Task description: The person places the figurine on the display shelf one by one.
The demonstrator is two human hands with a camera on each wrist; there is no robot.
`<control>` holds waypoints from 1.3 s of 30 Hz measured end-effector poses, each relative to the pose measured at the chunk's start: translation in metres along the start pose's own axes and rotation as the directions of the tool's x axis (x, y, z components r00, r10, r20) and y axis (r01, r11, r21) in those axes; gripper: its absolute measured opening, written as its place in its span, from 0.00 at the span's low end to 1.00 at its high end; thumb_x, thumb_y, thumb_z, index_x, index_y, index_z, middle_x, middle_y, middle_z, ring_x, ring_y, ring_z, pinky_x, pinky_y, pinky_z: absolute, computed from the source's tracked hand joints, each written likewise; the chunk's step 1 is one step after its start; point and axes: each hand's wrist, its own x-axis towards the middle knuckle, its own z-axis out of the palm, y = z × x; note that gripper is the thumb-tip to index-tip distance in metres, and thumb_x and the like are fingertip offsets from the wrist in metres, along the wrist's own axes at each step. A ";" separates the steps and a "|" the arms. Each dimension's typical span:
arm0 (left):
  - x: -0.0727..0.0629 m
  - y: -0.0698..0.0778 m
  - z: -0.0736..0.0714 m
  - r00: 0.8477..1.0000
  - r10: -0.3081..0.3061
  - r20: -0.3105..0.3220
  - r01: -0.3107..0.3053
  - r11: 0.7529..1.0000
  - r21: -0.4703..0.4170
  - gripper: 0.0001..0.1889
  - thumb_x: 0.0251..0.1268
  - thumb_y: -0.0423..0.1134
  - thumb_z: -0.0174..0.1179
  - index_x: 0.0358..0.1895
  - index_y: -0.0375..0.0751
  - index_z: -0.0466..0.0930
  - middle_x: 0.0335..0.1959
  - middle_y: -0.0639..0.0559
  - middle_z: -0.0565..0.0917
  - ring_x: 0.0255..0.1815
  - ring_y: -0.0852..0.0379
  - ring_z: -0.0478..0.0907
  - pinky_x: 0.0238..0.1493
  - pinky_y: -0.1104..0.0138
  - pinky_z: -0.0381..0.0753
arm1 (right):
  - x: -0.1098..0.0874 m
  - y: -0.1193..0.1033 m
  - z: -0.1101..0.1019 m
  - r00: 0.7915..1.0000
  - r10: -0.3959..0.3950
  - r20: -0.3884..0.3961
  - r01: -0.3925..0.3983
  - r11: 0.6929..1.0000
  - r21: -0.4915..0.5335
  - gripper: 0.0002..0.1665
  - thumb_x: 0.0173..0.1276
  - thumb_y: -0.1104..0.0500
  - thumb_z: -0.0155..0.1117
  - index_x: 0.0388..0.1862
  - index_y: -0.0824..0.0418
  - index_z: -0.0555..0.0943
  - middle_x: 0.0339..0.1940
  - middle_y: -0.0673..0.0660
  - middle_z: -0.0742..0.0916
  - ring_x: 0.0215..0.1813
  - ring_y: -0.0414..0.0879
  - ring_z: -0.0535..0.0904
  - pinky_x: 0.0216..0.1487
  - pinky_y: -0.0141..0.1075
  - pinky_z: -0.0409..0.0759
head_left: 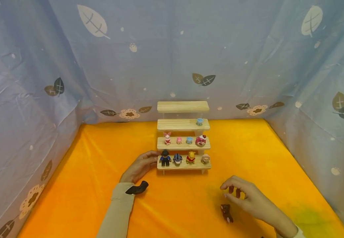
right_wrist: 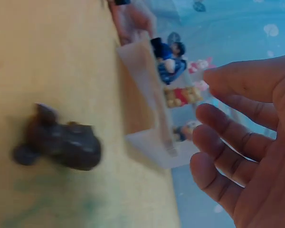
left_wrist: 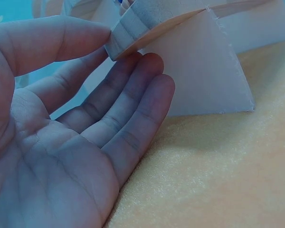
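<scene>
A tiered wooden display shelf (head_left: 183,124) stands in the middle, with small figurines on its lower three steps. My left hand (head_left: 142,166) pinches the left end of its lowest board (left_wrist: 133,33), thumb at the board's edge and fingers beneath. Beside that hand on the board stands a figure in a black hat (head_left: 165,159). My right hand (head_left: 244,195) hovers with loosely bent fingers and holds nothing. Just below it a brown bear figurine (head_left: 226,213) lies on the orange cloth; the right wrist view shows the same bear (right_wrist: 61,140) blurred, apart from the fingers.
Along the lowest step are also a blue-grey donkey figurine (head_left: 177,159), a yellow bear in red (head_left: 191,157) and a pale round figurine (head_left: 206,159). Higher up sit a piglet (head_left: 167,138), a pink bear head (head_left: 201,141) and a light blue figurine (head_left: 200,121). Leaf-printed curtains (head_left: 172,49) enclose the cloth.
</scene>
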 end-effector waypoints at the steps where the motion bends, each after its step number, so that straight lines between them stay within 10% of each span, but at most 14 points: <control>1: 0.000 0.000 0.000 1.000 -0.001 0.001 0.001 1.000 -0.001 0.12 0.77 0.36 0.54 0.58 0.43 0.77 0.61 0.53 0.78 0.63 0.57 0.77 0.64 0.65 0.77 | -0.003 0.002 0.003 1.000 -0.006 0.009 0.006 1.000 0.014 0.19 0.69 0.67 0.67 0.51 0.45 0.79 0.44 0.45 0.85 0.37 0.34 0.77 0.33 0.29 0.78; 39: 0.001 -0.002 -0.002 0.999 0.024 0.044 -0.025 1.000 0.020 0.10 0.79 0.37 0.52 0.55 0.44 0.78 0.57 0.53 0.80 0.58 0.58 0.79 0.63 0.64 0.78 | -0.040 0.022 0.025 0.983 0.094 0.160 -0.103 0.994 0.044 0.10 0.71 0.58 0.67 0.50 0.52 0.81 0.46 0.47 0.83 0.45 0.33 0.77 0.41 0.30 0.79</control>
